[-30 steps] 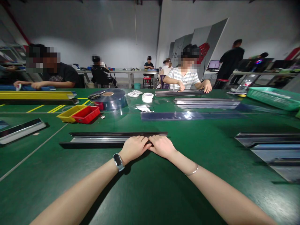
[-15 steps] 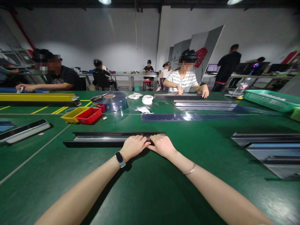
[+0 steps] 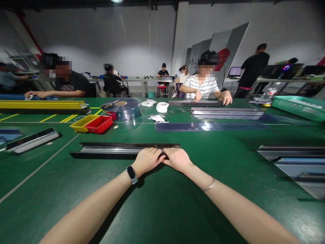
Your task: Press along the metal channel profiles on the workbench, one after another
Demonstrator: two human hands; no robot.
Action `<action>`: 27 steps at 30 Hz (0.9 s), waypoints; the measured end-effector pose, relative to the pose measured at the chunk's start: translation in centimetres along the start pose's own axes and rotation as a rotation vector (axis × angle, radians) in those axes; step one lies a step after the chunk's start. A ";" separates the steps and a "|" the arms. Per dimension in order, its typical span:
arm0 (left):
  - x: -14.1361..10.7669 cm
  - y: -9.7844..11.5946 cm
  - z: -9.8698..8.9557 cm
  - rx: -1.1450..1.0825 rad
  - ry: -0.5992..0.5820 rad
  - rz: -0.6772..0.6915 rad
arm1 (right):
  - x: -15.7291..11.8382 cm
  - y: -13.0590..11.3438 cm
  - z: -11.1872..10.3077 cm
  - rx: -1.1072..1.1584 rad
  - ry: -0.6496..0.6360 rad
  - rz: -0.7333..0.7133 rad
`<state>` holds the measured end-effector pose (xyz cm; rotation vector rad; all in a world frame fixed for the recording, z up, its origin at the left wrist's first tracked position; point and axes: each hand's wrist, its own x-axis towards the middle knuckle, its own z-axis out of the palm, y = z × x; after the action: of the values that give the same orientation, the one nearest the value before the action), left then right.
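A long black metal profile [image 3: 106, 150] with a silvery channel lies crosswise on the green table [image 3: 152, 203]. Near its right end, my left hand [image 3: 148, 160] wraps its fingers over the profile, a smartwatch on that wrist. Right beside it, my right hand [image 3: 177, 159] grips the same profile at the right end, a thin bracelet on the wrist. Both thumbs come close together at the near edge. The fingertips on the far side are partly hidden.
Beyond the profile are a yellow bin [image 3: 82, 124], a red bin [image 3: 100, 124], a film roll [image 3: 124, 109] and a clear strip [image 3: 203, 127]. More profiles [image 3: 299, 162] lie right, a white-edged piece [image 3: 34, 140] left. Across the table, a person [image 3: 203, 83] handles a profile.
The view has shifted slightly, so the surroundings sit a little further right. Both hands keep their hold on the black profile, with hardly any movement along it.
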<state>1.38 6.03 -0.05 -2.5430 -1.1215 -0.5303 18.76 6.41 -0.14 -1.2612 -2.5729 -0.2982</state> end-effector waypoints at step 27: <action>-0.3 0.0 -0.4 -0.025 0.037 -0.043 | 0.0 -0.2 0.2 -0.035 0.019 0.045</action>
<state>1.12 5.70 0.20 -2.5245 -1.1663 -0.6033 18.62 6.36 -0.39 -1.3197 -2.5303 -0.3456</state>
